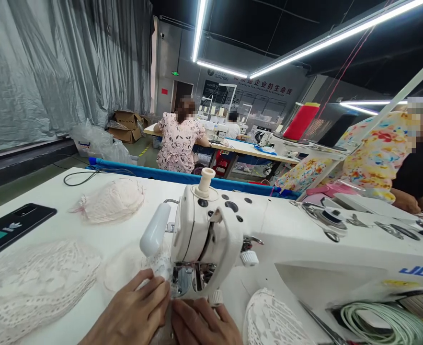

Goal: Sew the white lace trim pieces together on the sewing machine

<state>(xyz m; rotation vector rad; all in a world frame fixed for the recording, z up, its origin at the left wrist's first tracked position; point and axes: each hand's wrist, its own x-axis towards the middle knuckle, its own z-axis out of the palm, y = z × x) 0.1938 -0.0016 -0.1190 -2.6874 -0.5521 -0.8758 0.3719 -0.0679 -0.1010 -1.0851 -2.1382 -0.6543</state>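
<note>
A white sewing machine [197,230] stands before me, its presser foot area just beyond my fingertips. My left hand [135,306] is closed, its fingers bent and pressed together on white lace fabric [160,263] left of the needle. Beside it, in front of the presser foot, my right hand [204,321] has its fingers curled down on the near edge of the same work. My hands hide most of the fabric between them. Right of the machine's head lies a white lace cup piece [272,318].
Several lace pieces [39,282] lie on the left of the white table [62,191], with a rounded lace bundle [112,200] and a dark phone [15,227]. Scissors [322,323] and a pale green cord coil [383,321] are at right. Other people work beyond.
</note>
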